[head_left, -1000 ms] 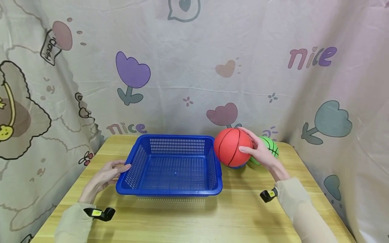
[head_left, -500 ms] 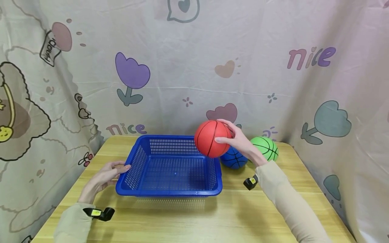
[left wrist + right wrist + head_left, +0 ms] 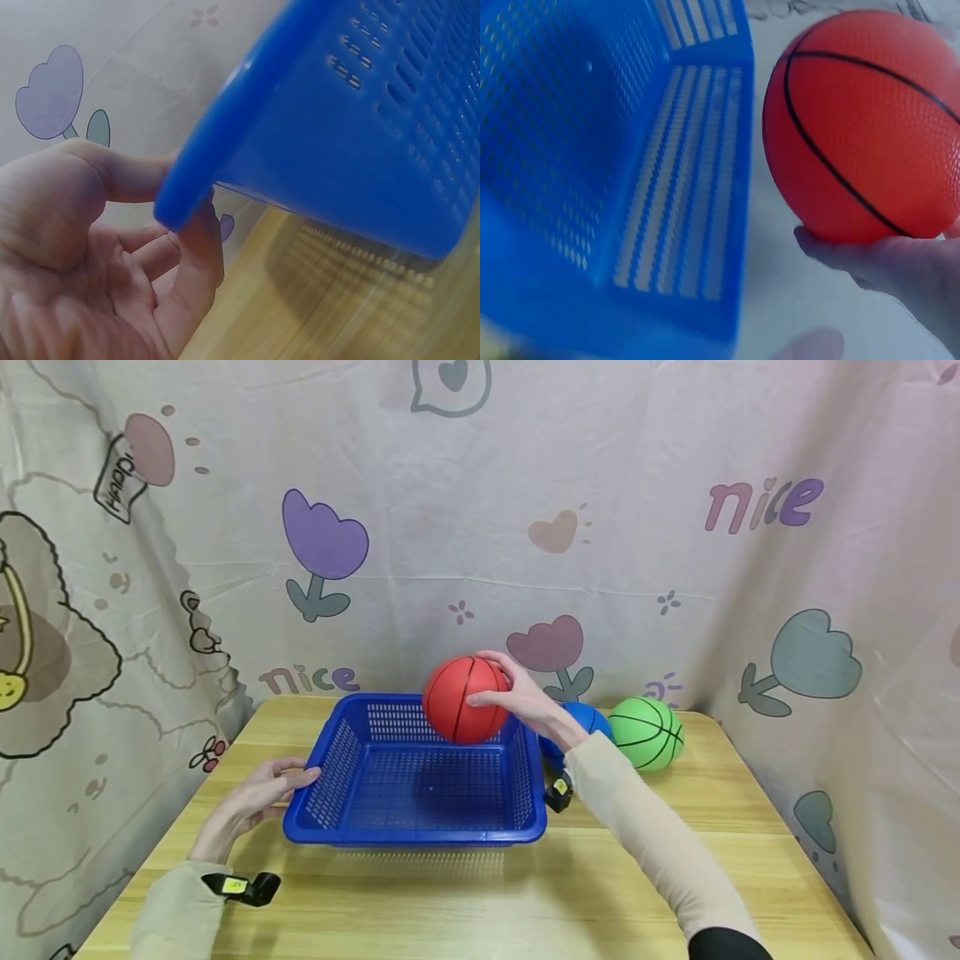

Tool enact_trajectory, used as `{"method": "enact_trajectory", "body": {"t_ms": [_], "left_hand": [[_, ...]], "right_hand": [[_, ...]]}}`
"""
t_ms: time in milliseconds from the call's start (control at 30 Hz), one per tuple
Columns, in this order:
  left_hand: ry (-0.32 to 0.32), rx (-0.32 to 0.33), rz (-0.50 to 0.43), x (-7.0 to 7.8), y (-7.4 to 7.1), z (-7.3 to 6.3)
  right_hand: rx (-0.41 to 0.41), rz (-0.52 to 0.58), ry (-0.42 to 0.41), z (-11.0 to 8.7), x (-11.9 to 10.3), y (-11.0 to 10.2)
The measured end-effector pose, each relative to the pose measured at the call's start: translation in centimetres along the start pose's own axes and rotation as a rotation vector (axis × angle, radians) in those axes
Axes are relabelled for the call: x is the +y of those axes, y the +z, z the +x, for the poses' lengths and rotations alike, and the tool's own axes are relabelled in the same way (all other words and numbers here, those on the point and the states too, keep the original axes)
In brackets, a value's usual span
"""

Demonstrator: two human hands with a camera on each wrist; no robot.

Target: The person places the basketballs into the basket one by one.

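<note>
My right hand grips a small red basketball and holds it above the back right part of a blue plastic basket. In the right wrist view the thumb lies along the underside of the red ball, beside the basket's slotted wall. At the basket's left side, my left hand pinches the rim between thumb and fingers; the left wrist view shows this grip on the rim closely. The basket's inside shows bare mesh, with the ball's shadow on its floor.
Right of the basket, a blue basketball and a green basketball sit on the wooden table. The right forearm partly covers the blue one. A printed curtain hangs behind the table and along its sides.
My right hand has carried the red ball leftward, from above the blue ball to over the basket, uncovering the green ball. The left hand keeps its hold on the rim.
</note>
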State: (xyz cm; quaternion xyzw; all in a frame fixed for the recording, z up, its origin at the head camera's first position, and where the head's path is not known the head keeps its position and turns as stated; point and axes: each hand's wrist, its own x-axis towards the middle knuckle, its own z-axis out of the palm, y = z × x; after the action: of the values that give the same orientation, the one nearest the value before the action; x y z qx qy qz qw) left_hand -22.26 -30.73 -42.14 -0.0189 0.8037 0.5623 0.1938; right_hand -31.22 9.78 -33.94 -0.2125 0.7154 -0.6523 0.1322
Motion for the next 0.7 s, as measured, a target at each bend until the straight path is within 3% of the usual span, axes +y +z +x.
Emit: {"method": "enact_trajectory", "body": {"t_ms": [333,700], "left_hand": [[0.004,-0.011,-0.004,-0.2,0.0,0.2],[-0.007,0.001,0.013,0.0,0.0,-0.1]], "right_hand": [[-0.014,0.066,0.069,3.2,2.1,5.0],[0.005,-0.046,0.128,5.6,3.2,10.1]]}}
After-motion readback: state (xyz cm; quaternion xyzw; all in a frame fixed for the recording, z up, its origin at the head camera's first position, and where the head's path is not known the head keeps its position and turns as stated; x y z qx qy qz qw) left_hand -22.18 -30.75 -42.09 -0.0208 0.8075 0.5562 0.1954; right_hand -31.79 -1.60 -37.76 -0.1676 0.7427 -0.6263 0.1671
